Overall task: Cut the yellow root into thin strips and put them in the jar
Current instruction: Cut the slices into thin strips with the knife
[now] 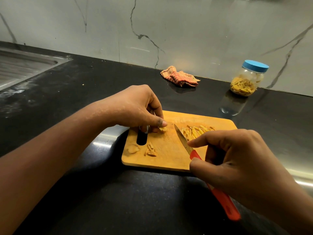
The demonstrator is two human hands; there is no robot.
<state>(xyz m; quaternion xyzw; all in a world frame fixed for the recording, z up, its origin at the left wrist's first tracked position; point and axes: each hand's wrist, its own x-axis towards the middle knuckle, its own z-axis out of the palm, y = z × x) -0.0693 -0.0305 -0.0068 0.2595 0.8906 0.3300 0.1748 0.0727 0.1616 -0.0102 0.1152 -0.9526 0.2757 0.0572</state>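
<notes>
A wooden cutting board point(171, 155) lies on the black counter. My left hand point(135, 109) pinches a small piece of yellow root point(163, 129) against the board near its slot. My right hand point(237, 160) grips a red-handled knife point(183, 141), index finger along the blade, tip pointing toward the root piece but apart from it. Several cut yellow strips point(194, 131) lie on the board's right part, beyond the blade. Peel scraps point(149, 150) and a root slice point(133, 148) lie near the board's front left. The jar point(247, 78), blue lid on, holds yellow strips at the back right.
A striped cloth point(180, 78) lies crumpled by the marble backsplash. A steel sink drainer point(20, 68) sits at the far left. The black counter point(101, 192) stretches in front of the board.
</notes>
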